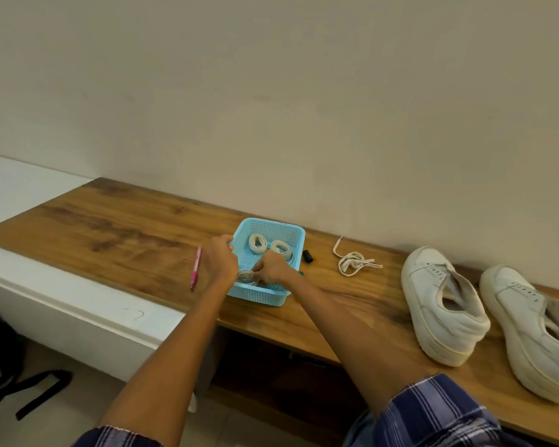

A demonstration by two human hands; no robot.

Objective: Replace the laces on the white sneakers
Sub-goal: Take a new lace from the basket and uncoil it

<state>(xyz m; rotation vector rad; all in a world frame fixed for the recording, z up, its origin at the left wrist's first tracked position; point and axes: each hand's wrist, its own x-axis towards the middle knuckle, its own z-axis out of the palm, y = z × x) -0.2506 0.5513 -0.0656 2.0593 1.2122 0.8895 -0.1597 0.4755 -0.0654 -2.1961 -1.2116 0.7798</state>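
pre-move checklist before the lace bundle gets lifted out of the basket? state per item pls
1. Blue basket steadied: left hand grips its left rim. ok.
2. Right hand on a lace bundle in the near part of the basket: fingers curl at it, firm grip unclear. cannot tell.
3. Spare bundles: two coiled laces lie at the far end, apart from the hands. ok.
4. Sneakers unlaced: near sneaker shows bare eyelets. ok.
5. Old lace out of the way: lies loose on the bench, between basket and sneakers. ok.

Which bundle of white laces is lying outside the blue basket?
The loose white lace bundle on the wooden bench, between the light blue plastic basket and the sneakers; the other coils sit inside.
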